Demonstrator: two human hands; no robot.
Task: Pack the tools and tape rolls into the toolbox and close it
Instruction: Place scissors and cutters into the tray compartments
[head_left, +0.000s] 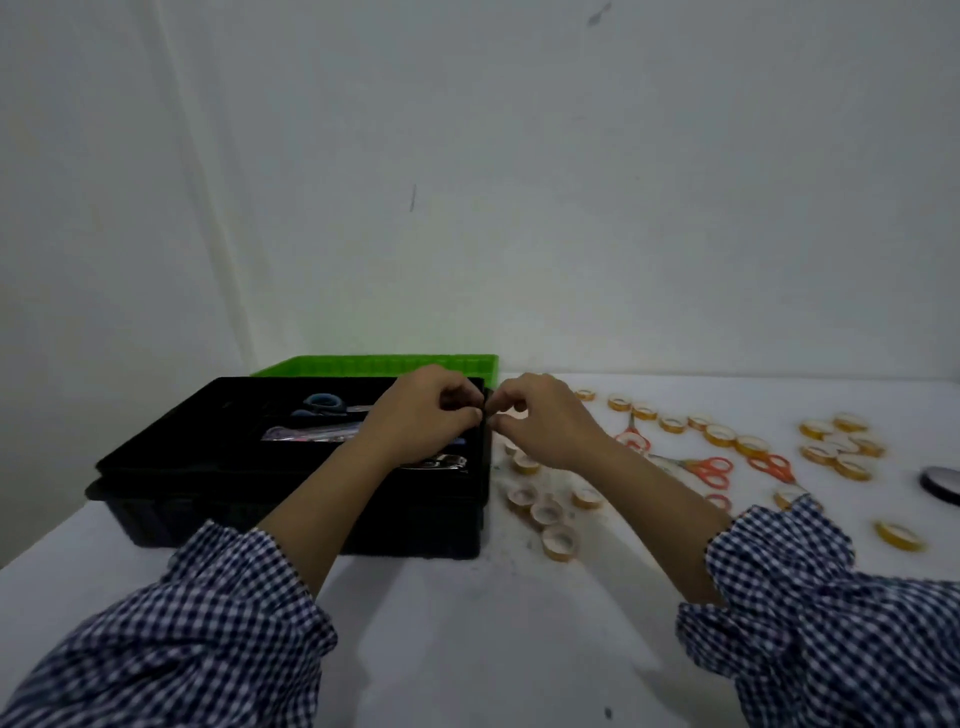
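Your left hand (426, 413) and right hand (543, 418) almost touch at the three o'clock rim of the open black plastic toolbox (291, 499). Each grip is clenched to a pinch, the left thumb and fingers (471, 414) nipping from inside the box and the right fingertips (500, 423) from outside. Whether you hold the wall itself, an inner tray's edge or a small catch is too dark to tell. Inside, at ten o'clock from your hands, lie blue-handled scissors (324, 402), with a clear-wrapped pack (311, 432) just nearer you. The toolbox stands on the white tabletop (493, 649) at your eleven o'clock, and just behind it at twelve is a green ribbed plastic piece (374, 365). It may be the lid, but I cannot say. Out at three o'clock, well outside the box, amber tape rolls (560, 542) and orange-handled scissors (709, 470) lie scattered. The rolls should be light and stiff but prone to roll if tipped on edge, so pinch each across its outer band or hook a finger through the core. Take the scissors by their loops with the blades shut, since the steel will be slick and pointed. The box looks rigid and will probably slide when pushed sideways, so steady it with one hand while you load. A dark round object (943, 483) is cut off at the far right.
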